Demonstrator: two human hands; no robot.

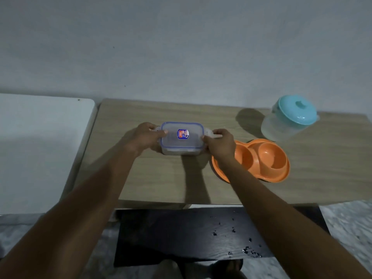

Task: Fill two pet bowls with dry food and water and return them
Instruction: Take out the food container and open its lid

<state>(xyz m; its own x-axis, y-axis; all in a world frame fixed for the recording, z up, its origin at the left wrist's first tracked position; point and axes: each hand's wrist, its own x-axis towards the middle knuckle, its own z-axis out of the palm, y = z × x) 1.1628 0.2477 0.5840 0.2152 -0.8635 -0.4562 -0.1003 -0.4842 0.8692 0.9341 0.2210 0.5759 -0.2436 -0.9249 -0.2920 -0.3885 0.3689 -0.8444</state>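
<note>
The left hand (pixel 145 135) and right hand (pixel 220 144) clasp opposite ends of a clear rectangular plastic box with a blue-rimmed lid (pixel 181 141), fingers curled around it; its contents are indistinct. Just right of the right fingers sits an orange plastic double pet bowl (pixel 265 158), partly hidden by the wrist.

A room in a home was most likely shown. A wooden table (pixel 151 178) was set against a plain grey wall (pixel 181 47). An orange pet bowl (pixel 263 158), a clear food box (pixel 182 137) and a lidded jug (pixel 289 117) were seen there, above a speckled floor (pixel 346 222).
</note>
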